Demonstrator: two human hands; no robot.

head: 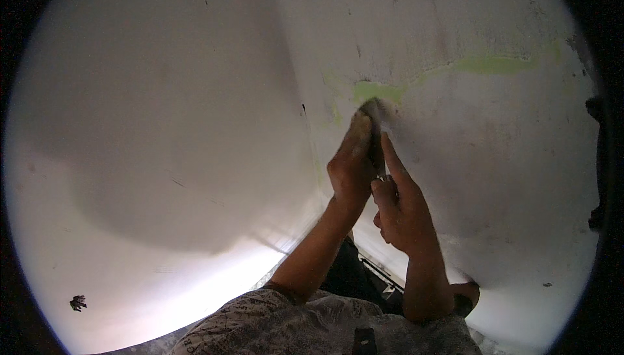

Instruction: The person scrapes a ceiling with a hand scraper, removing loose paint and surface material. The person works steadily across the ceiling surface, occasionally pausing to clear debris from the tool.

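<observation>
My right hand (pixel 402 199) is closed round the handle of a thin flat tool, probably a scraper or putty knife (pixel 383 160), with its index finger stretched up along it. Just left of it, my left hand (pixel 353 155) is raised with its fingers together, against a dark, partly hidden piece (pixel 374 111); whether it grips this piece cannot be told. Both hands are in front of a white wall (pixel 463 160), just below a light green filler patch (pixel 378 93). A longer green patch (pixel 495 64) runs up to the right.
A second white wall face (pixel 170 111) meets the first at a corner left of the hands. A dark hole with ragged edges (pixel 78 303) shows at lower left. Dark fittings (pixel 594 109) line the far right edge. Bright light falls low on the walls.
</observation>
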